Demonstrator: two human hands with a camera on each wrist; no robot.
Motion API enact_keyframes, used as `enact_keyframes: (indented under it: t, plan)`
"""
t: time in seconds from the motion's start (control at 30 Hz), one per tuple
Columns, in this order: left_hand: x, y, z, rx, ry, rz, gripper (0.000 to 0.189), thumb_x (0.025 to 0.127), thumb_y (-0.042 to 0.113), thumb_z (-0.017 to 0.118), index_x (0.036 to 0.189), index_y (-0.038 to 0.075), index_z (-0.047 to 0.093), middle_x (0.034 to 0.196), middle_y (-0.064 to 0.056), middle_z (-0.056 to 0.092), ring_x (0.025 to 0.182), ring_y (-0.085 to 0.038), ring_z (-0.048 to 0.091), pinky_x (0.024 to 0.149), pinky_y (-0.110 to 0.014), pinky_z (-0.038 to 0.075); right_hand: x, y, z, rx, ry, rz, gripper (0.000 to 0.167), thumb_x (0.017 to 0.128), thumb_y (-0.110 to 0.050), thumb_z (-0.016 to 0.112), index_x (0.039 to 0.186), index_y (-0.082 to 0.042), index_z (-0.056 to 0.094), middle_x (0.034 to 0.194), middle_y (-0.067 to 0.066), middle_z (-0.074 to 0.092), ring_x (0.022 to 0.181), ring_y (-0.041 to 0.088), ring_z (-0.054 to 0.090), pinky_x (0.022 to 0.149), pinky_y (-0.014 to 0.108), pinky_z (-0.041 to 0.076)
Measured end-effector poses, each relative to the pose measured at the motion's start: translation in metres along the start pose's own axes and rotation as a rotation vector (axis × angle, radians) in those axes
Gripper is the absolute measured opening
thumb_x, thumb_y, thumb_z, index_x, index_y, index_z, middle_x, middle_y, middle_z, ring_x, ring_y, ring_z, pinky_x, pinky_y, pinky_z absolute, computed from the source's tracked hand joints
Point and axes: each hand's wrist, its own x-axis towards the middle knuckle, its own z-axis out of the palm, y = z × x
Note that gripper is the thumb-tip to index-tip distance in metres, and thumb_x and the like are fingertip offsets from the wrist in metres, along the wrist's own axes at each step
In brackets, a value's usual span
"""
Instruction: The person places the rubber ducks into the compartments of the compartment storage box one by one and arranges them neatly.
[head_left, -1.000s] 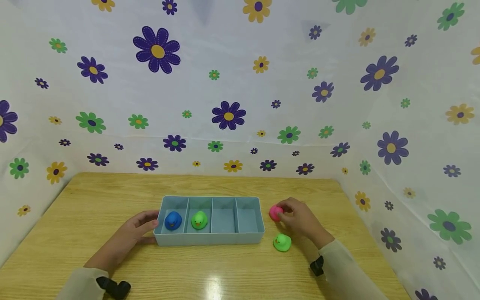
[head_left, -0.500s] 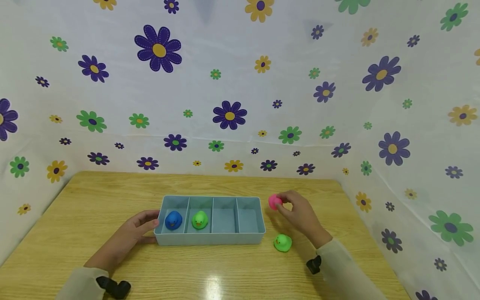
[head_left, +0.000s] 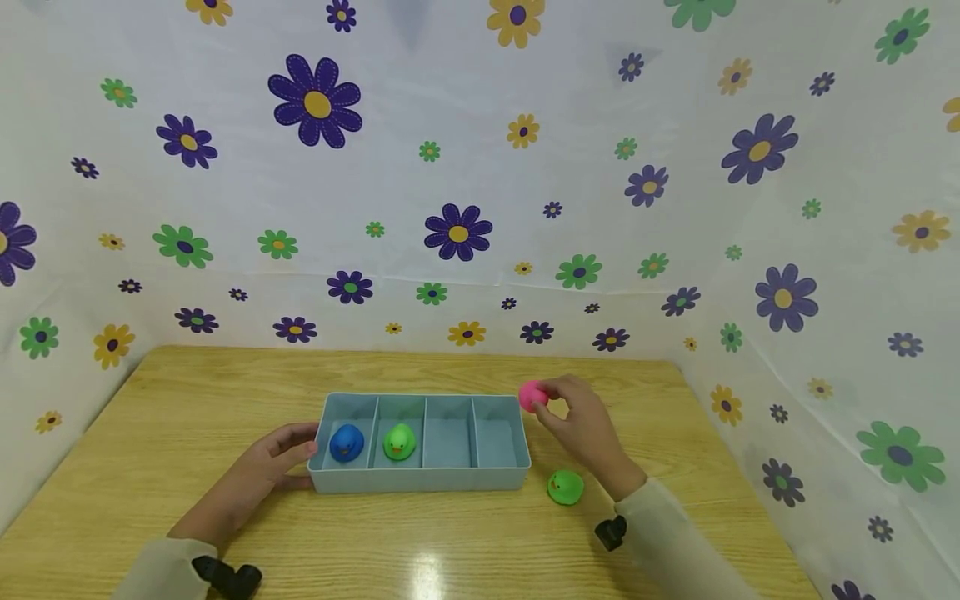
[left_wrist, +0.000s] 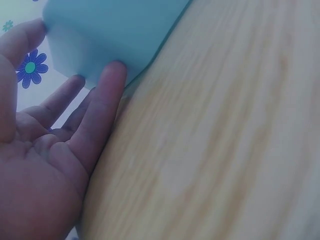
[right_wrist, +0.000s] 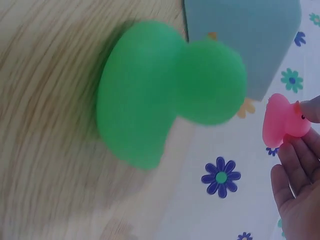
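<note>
A pale blue box [head_left: 420, 480] with a row of compartments stands on the table. In its leftmost compartment sits a blue rubber duck [head_left: 347, 442], and a green rubber duck [head_left: 399, 442] sits in the one beside it. My left hand [head_left: 262, 467] rests its fairly straight fingers [left_wrist: 105, 95] against the box's left end. Near the box's back right corner, my right hand [head_left: 588, 421] pinches a pink rubber duck [head_left: 533, 397] by its head between thumb and fingers. The duck's body points away from the palm in the right wrist view. The two right compartments hold nothing.
Another green rubber duck [head_left: 565, 487] sits on the table just right of the box, below my right forearm. The wooden table [head_left: 390, 546] ends at a white flowered cloth [head_left: 390, 183] hung behind and at both sides.
My right hand has lifted the pink duck off the table and carried it back and left toward the box's corner. The left hand stays against the box.
</note>
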Motion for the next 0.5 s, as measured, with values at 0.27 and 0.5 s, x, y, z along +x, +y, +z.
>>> enact_keyframes:
  t: [0.27,0.5]
  plan:
    - [0.001,-0.002,-0.001,0.003,0.001,0.007,0.068,0.106,0.042,0.059,0.158,0.005,0.035,0.159,-0.021,0.04,0.139,-0.039,0.048,0.097,-0.044,0.059,0.002,-0.02,0.007,0.052,-0.013,-0.024,0.028,0.093,-0.014,0.078,0.119,-0.006,0.073,0.112,0.004,0.07,0.107,0.022,0.062,0.095,0.045,0.056]
    - [0.002,-0.004,-0.002,-0.008,-0.003,0.011,0.068,0.105,0.041,0.059,0.158,0.005,0.035,0.158,-0.021,0.04,0.138,-0.039,0.049,0.097,-0.045,0.059,0.004,-0.035,0.015,0.066,-0.034,-0.046,0.027,0.093,-0.014,0.079,0.119,-0.007,0.073,0.112,0.002,0.07,0.107,0.02,0.063,0.095,0.042,0.057]
